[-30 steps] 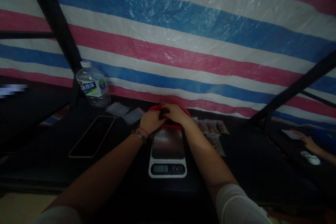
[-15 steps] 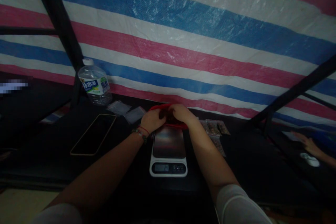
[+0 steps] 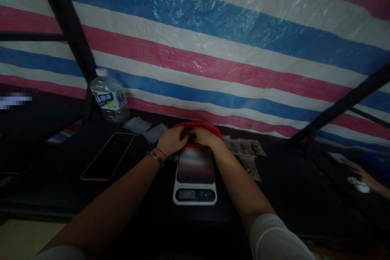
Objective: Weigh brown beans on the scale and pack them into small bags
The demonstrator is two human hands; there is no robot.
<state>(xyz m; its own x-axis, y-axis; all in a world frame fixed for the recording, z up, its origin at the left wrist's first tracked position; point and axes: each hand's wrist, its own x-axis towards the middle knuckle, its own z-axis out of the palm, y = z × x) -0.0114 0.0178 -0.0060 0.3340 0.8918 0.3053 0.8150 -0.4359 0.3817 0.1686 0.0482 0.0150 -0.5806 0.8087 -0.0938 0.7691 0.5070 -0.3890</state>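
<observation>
My left hand [image 3: 172, 141] and my right hand [image 3: 203, 135] meet over a red container [image 3: 201, 123], its rim curving behind them. Their fingers are curled inward, and the tips sink into shadow around something dark that I cannot make out. Directly in front of the container lies a white kitchen scale [image 3: 195, 200] with a shiny metal plate [image 3: 196, 165]; its small display is lit. To the right, near my right forearm, are several small clear bags [image 3: 246, 147] filled with brownish bits. Flat clear plastic bags [image 3: 156, 133] lie left of my left hand.
A large clear bottle [image 3: 110, 99] with a label stands at the back left. A phone [image 3: 109, 156] lies on the dark tabletop. Striped plastic sheeting [image 3: 195, 53] hangs behind, between dark metal posts [image 3: 65, 20]. Another person's hand [image 3: 355, 168] is at far right, by a white object [image 3: 359, 185].
Both hands have shifted slightly left over the red container. More of its right rim and more of the filled bags show now. The scale's reading seems to differ.
</observation>
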